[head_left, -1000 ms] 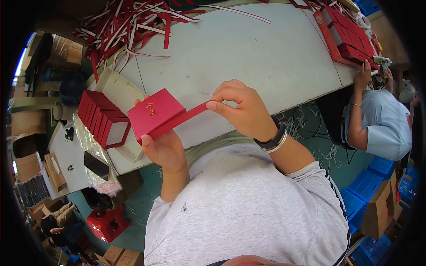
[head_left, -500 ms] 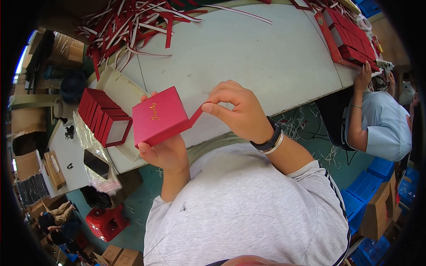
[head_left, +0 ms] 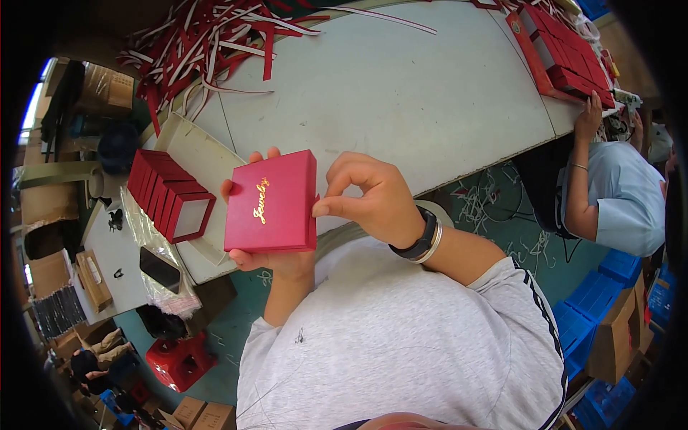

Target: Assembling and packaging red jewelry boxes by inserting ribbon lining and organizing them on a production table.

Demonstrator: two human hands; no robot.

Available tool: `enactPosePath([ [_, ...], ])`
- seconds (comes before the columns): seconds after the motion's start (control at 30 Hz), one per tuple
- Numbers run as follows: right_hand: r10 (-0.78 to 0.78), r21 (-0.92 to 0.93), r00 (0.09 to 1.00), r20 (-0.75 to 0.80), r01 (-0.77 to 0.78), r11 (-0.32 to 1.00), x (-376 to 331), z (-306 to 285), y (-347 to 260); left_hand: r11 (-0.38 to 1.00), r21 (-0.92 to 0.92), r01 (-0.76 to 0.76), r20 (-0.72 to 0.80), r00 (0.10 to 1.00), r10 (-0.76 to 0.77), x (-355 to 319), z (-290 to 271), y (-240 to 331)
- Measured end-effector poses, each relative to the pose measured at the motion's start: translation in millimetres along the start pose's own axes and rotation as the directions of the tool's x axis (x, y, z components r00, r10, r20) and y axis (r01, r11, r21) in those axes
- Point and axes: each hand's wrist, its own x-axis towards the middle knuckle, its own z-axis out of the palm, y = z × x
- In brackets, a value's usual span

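I see the grey table, a row of finished red boxes at its left edge, loose strips remaining beyond. My left hand grips the closed red box from beneath; my right hand pinches its edge.

We see a flat, square red box with gold script across its lid, closed and tilted slightly, its lid facing up toward us. It sits in the air just off the near edge of the grey table, right of a row of open red boxes.
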Motion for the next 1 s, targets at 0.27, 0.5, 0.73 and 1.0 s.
enactPosePath([
  [0.27, -0.052, 0.073, 0.999, -0.005, 0.052, 0.996, -2, 4, 11, 0.927, -0.305, 0.219, -0.061, 0.967, -0.248, 0, 4, -7],
  [0.5, -0.123, 0.008, 0.990, -0.072, 0.124, 0.992, -2, 1, 5, 0.924, -0.285, 0.254, -0.107, 0.950, -0.294, 2, 5, -8],
  [0.73, -0.384, -0.273, 0.921, 0.069, 0.388, 0.880, -11, -9, -22, 0.952, -0.225, 0.209, -0.183, 0.950, -0.252, 11, -12, -13],
  [1.0, -0.180, -0.195, 0.982, -0.058, 0.165, 0.967, 2, -10, -12, 0.961, -0.206, 0.184, -0.138, 0.967, -0.215, 10, -13, -16],
])
